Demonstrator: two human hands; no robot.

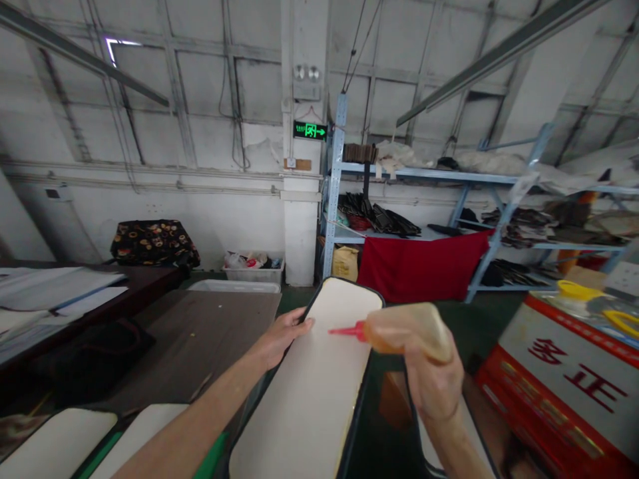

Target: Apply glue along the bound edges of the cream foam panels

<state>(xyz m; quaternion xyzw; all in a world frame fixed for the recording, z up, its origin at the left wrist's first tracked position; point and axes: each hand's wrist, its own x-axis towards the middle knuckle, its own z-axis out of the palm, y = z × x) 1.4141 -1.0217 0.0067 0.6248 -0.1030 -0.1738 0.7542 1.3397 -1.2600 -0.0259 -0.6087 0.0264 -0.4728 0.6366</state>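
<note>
My left hand [285, 338] grips the left edge of a long white panel with rounded corners and a dark rim [314, 392], thumb on its white face. The panel is tilted up in front of me. In my right hand [435, 382] is a squeeze bottle [412, 329] of amber liquid, held on its side with its red nozzle pointing left over the panel. A thin yellowish line runs along part of the panel's right edge. Whether the nozzle tip touches the face, I cannot tell.
Similar white panels [60, 442] lie at lower left, and another [462, 426] is below my right hand. A brown table [200, 332] stands left. At right is a red and white box [574, 372] with yellow-lidded items on top. Blue shelving [429, 171] stands behind.
</note>
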